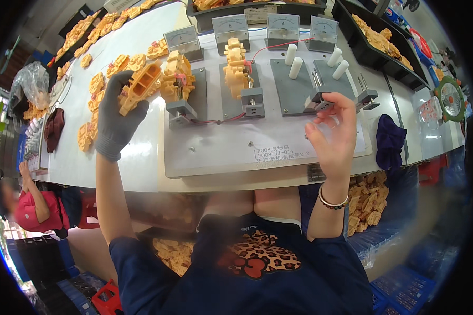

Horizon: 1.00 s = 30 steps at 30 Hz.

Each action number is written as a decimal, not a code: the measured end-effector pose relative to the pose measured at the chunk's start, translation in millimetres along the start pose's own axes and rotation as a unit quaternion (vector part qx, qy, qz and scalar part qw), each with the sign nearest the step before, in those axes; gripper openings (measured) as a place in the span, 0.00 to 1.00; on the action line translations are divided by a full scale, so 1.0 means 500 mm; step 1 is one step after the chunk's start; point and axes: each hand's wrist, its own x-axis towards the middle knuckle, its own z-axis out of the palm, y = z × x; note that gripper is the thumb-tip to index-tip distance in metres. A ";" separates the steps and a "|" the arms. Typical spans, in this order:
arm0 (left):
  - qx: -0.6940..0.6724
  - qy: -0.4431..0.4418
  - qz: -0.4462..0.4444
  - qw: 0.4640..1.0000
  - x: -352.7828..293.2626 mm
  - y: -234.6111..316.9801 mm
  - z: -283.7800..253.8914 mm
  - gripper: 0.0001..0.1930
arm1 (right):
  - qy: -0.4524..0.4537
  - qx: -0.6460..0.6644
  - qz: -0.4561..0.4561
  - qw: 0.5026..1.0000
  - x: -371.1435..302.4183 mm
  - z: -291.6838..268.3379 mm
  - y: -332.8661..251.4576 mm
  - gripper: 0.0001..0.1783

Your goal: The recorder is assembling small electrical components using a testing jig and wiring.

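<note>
My left hand [115, 121], in a grey glove, grips a yellow-orange plastic gear housing [142, 85] with a hollow compartment facing up. The housing is beside another yellow gear housing [177, 76] seated on the left test fixture [181, 111]. A second housing [235, 68] stands on the middle fixture [253, 100], by a red wire. My bare right hand [337, 139] is at the right fixture [316, 100], its fingers curved and apart from the thumb. The fingertips are at the fixture's grey block; whether they press it, I cannot tell. White pegs [295, 68] rise from that fixture's plate.
Several analog meters [230, 32] line the back of the board [215, 157]. Loose housings [95, 84] lie at left. A black tray of parts [383, 44] stands at far right, near a dark cloth [391, 142] and small fan [450, 98]. Another person [37, 207] sits at left.
</note>
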 end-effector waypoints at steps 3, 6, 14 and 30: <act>0.012 -0.012 0.053 0.998 0.035 0.078 -0.001 0.24 | -0.009 0.022 0.000 1.000 0.000 0.003 -0.005 0.27; 0.029 -0.007 0.129 0.991 0.088 0.146 0.022 0.23 | -0.020 0.060 -0.012 0.998 -0.007 -0.003 -0.003 0.25; 0.105 -0.033 0.481 0.870 0.252 0.275 0.180 0.15 | -0.029 0.012 -0.080 0.996 -0.006 -0.018 0.007 0.24; 0.262 -0.222 0.341 0.875 0.213 0.303 0.270 0.24 | -0.071 0.014 -0.058 0.996 -0.008 -0.024 0.008 0.28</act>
